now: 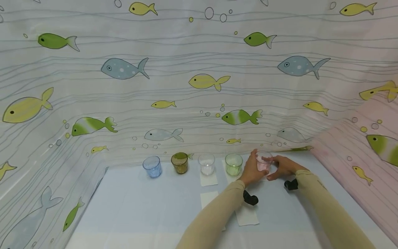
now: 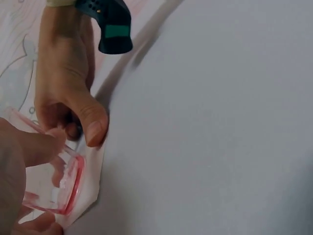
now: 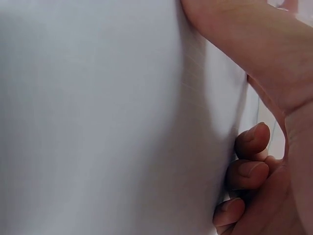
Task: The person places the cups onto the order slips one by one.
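Observation:
My left hand (image 1: 251, 170) grips a pink-tinted clear glass (image 1: 263, 166) at the back right of the table, thumb on its near side and fingers round its left. A white paper piece (image 2: 92, 193) shows under the glass's base in the left wrist view. Close against the glass's right side is my right hand (image 1: 285, 166), its fingers bent and its thumb apart from them. In the left wrist view the right thumb (image 2: 92, 120) lies at the paper's edge. The right wrist view shows loosely curled fingers (image 3: 247, 174) beside the table; the index fingertip is hidden there.
Left of my hands, a green glass (image 1: 234, 165), a clear glass (image 1: 206, 165), an amber glass (image 1: 179, 163) and a blue glass (image 1: 152, 167) stand in a row. White paper pieces (image 1: 209, 180) lie under and before some. A fish-patterned curtain (image 1: 174, 83) surrounds the table (image 1: 140, 207).

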### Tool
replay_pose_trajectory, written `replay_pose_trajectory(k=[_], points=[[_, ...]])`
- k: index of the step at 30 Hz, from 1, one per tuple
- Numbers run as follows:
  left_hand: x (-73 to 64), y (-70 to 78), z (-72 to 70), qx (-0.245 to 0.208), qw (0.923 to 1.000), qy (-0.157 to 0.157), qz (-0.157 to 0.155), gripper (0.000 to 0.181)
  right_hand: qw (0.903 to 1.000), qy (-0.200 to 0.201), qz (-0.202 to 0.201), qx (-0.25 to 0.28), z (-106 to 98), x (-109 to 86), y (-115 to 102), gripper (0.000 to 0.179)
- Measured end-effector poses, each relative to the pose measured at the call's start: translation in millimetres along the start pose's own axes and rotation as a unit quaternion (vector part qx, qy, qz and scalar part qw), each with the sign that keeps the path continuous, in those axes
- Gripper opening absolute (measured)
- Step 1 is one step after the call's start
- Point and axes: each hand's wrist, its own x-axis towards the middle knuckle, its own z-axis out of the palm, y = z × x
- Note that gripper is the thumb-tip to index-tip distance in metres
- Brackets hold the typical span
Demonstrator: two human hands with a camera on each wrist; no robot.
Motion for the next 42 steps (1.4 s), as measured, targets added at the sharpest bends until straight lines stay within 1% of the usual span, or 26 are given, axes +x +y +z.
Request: replay_pose_trajectory(k=[3, 4, 7, 9, 10, 12, 16, 19, 22, 24, 26, 28, 31, 33, 36, 38, 42], points=[[-3.7, 4.6, -0.6, 0.018, 0.9998, 0.002, -0.004, 0.110, 0.9995, 0.008, -0.029, 0.009, 1, -2.8, 0, 0.106], [-4.6, 7.1, -0.9, 0.027, 0.9996, 0.004, -0.003, 0.113, 0.9994, 0.007, -0.031, 0.013, 0, -3.6, -1, 0.106], [-8.5, 18.9, -4.5, 0.052, 0.9983, 0.015, 0.018, 0.114, 0.9993, 0.005, -0.034, 0.013, -1, -4.5, -3, 0.104], [-11.5, 28.1, -7.8, 0.066, 0.9968, 0.026, 0.037, 0.113, 0.9995, 0.002, -0.029, 0.011, -3, -4.4, -4, 0.102], [-13.4, 32.6, -9.7, 0.066, 0.9961, 0.034, 0.048, 0.112, 0.9997, 0.002, -0.021, 0.010, -3, -4.2, -5, 0.102], [-18.0, 41.2, -13.1, 0.059, 0.9951, 0.045, 0.064, 0.110, 0.9998, -0.001, -0.015, 0.014, -3, -3.5, -4, 0.095], [-26.0, 56.4, -19.4, 0.035, 0.9932, 0.054, 0.097, 0.104, 0.9997, -0.001, -0.026, 0.000, -2, -2.6, -1, 0.083], [-33.4, 67.4, -27.4, 0.029, 0.9916, 0.040, 0.120, 0.097, 0.9987, 0.009, -0.048, -0.015, -2, -4.3, 2, 0.077], [-43.7, 76.2, -38.5, 0.033, 0.9898, 0.011, 0.138, 0.090, 0.9981, 0.023, -0.055, -0.018, -3, -6.7, 5, 0.070], [-52.4, 79.0, -46.6, 0.037, 0.9883, -0.007, 0.148, 0.086, 0.9977, 0.031, -0.056, -0.020, -4, -8.3, 6, 0.067], [-61.7, 79.3, -55.0, 0.039, 0.9861, -0.017, 0.161, 0.084, 0.9976, 0.035, -0.054, -0.025, -4, -9.5, 7, 0.069], [-72.0, 77.6, -64.1, 0.034, 0.9845, -0.016, 0.171, 0.082, 0.9982, 0.034, -0.042, -0.024, -3, -10.6, 6, 0.078], [-87.2, 73.8, -78.6, 0.010, 0.9819, 0.001, 0.189, 0.079, 0.9993, 0.027, -0.022, -0.014, 0, -11.2, 5, 0.095], [-95.9, 72.3, -89.1, -0.026, 0.9803, 0.014, 0.195, 0.075, 0.9996, 0.022, -0.012, -0.013, 2, -11.7, 5, 0.103], [-104.6, 73.2, -106.5, -0.082, 0.9758, 0.030, 0.200, 0.069, 0.9996, 0.018, -0.007, -0.019, 3, -12.9, 6, 0.105], [-107.9, 74.5, -119.5, -0.117, 0.9707, 0.045, 0.205, 0.065, 0.9996, 0.015, -0.004, -0.023, 3, -13.4, 7, 0.104], [-114.2, 73.4, -148.7, -0.159, 0.9586, 0.086, 0.220, 0.057, 0.9996, 0.010, -0.003, -0.026, 1, -13.5, 6, 0.104]])
